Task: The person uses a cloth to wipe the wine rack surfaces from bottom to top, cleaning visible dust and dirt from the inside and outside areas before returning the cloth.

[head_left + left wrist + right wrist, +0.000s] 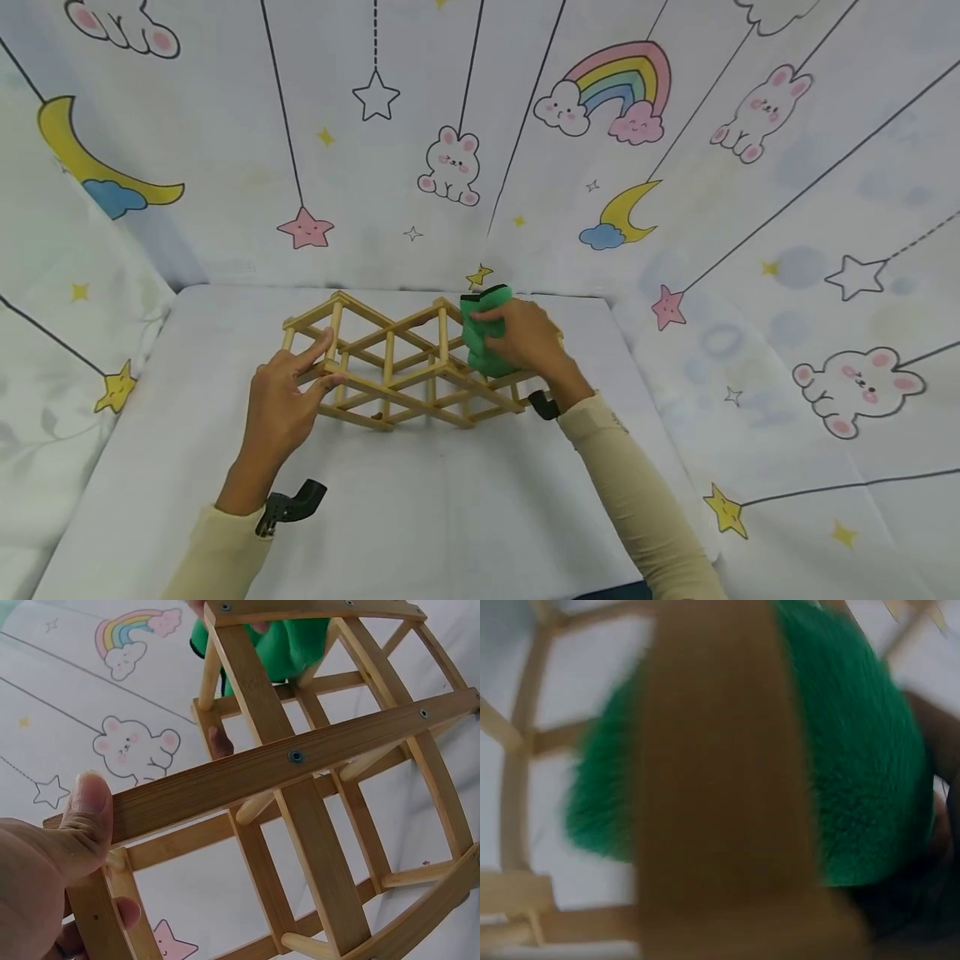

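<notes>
A wooden lattice rack [389, 358] of crossed slats and round dowels stands across the far part of the table. At its left end my left hand [279, 408] grips the frame; in the left wrist view the thumb lies on a top slat [195, 787] and a fingertip shows below it. My right hand [528, 333] holds a bunched green cloth [483, 346] with a dark edge against the rack's right part. Close up in the right wrist view, the fuzzy cloth [862, 772] shows on both sides of a blurred slat [720, 780], which hides its middle.
White covering lies over the table [450, 517]. Behind and beside it hangs a pale cloth backdrop [225, 150] printed with bunnies, stars, moons and a rainbow. A dark blue edge [618, 592] shows at the bottom of the head view.
</notes>
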Demonstrator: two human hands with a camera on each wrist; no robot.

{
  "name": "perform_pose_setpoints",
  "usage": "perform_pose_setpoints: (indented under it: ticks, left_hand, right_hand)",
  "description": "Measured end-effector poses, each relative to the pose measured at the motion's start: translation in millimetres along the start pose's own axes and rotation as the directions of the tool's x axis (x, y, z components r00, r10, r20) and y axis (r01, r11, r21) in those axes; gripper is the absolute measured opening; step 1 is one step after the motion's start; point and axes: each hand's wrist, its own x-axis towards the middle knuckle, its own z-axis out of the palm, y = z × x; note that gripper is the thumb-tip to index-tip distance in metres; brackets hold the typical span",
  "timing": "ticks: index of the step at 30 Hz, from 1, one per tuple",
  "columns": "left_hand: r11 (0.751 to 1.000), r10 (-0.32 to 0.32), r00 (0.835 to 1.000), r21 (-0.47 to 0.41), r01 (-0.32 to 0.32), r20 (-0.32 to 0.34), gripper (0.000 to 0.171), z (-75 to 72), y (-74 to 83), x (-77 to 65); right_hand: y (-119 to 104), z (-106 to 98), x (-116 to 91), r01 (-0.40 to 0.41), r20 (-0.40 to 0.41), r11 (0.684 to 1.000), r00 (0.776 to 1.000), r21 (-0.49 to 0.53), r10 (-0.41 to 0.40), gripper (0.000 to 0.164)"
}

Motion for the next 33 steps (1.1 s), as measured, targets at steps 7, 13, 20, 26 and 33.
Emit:
perform_pose_setpoints:
  ticks: [7,13,20,26,33]
  left_hand:
    - [1.000,0.009,1.000,0.000,-0.009,-0.013,0.072,0.8,2.1,-0.5]
    - [1.000,0.009,1.000,-0.004,-0.009,-0.010,0.072,3.5,3.5,-0.4]
    - [1.000,0.013,1.000,0.000,-0.013,-0.009,0.073,1.4,3.8,-0.9]
    - [1.000,0.005,1.000,0.007,-0.005,-0.021,0.074,0.6,3.4,-2.9]
    - [1.000,-0.006,1.000,0.009,0.006,-0.019,0.075,-0.4,5.1,-3.4]
  right_hand:
    - [-0.1,-6.7,5.4,0.048,-0.282,0.990,0.959,0.130,-0.010,0.048]
    - [4.8,-2.5,1.9,-0.005,0.031,1.000,0.999,-0.019,0.006,0.046]
    - [5.3,-9.7,4.7,0.079,-0.367,0.992,0.929,0.097,-0.038,0.045]
    - [0.9,24.0,4.3,0.174,-0.167,0.966,0.964,-0.193,-0.207,0.042]
    - [2.6,-19.8,6.9,0.020,0.003,0.993,1.000,0.115,-0.021,0.047]
